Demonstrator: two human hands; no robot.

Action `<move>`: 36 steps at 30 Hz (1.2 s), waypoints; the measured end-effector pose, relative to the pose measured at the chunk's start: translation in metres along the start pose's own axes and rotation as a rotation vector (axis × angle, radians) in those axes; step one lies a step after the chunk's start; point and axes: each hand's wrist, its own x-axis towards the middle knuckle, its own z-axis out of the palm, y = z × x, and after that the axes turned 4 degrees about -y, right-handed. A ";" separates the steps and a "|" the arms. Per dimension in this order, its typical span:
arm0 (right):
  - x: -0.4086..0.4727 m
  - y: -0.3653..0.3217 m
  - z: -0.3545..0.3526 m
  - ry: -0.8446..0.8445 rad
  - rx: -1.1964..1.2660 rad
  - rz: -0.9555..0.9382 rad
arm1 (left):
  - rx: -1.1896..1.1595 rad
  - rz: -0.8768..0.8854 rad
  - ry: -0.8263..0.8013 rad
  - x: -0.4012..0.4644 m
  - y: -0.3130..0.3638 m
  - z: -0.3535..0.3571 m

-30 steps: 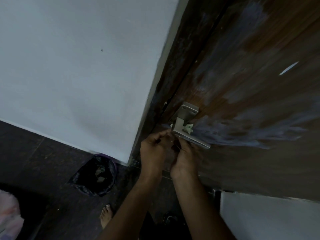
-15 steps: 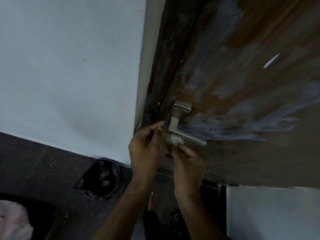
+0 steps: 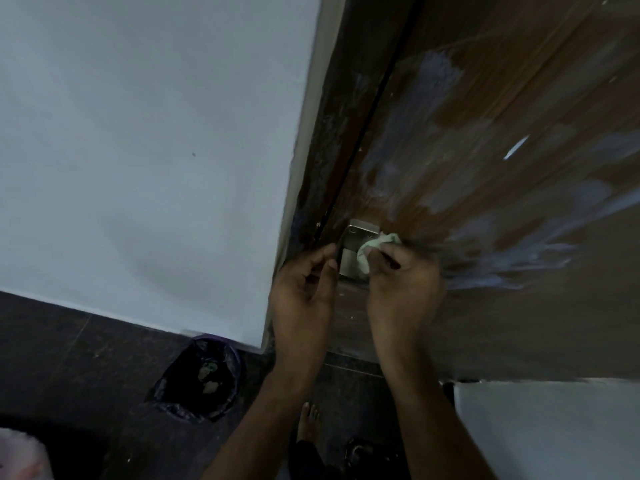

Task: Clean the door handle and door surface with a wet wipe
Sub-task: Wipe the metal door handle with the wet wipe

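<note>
Pressing a crumpled pale green wet wipe (image 3: 372,249) against the metal door handle (image 3: 353,252), my right hand (image 3: 403,284) has it pinched between thumb and fingertips, right at the handle's plate near the left edge of the door (image 3: 502,116). I see the wood there streaked with bluish-white smears fanning out to the right. My left hand (image 3: 303,289) sits just beside the handle on its left, fingers loosely curled and half open, holding nothing I can make out. Down on the dark floor (image 3: 69,358), by the foot of the white wall (image 3: 138,133), a bin lined with a black bag (image 3: 201,379) stands open, with a few crumpled pale scraps lying inside. A bare foot (image 3: 308,422) shows between my forearms.
</note>
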 end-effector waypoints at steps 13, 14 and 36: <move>-0.007 0.001 0.000 0.108 -0.067 -0.247 | 0.057 0.040 0.044 -0.001 -0.006 0.005; -0.009 0.005 -0.002 0.049 -0.104 -0.259 | 0.070 0.034 0.047 -0.003 -0.007 0.005; -0.048 0.037 0.024 -0.055 -0.181 -0.657 | 0.048 -0.019 0.170 -0.021 -0.002 -0.001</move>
